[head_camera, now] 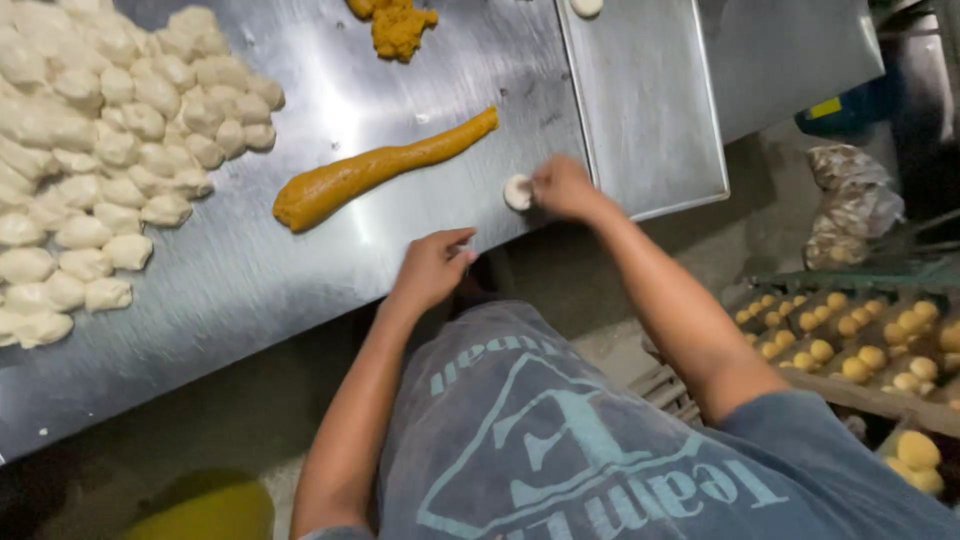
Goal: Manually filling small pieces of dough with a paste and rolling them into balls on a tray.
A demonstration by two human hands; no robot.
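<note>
Dough disc (pixel 517 192) sitting at table (pixel 250 270) edge, right hand (pixel 563 187) pinching it, left hand (pixel 430 268) loosely curled and empty beside; filling roll (pixel 375 170) mostly uncut, dough pile (pixel 100 150) large, tray (pixel 645 100) nearly bare.

the heap of dough pieces (pixel 90 150) is cut off by the left and top edges. the orange filling lump (pixel 398 25) and a pale dough disc (pixel 586 6) are cropped at the top. the left hand's (pixel 430 268) fingertips are blurred.
</note>
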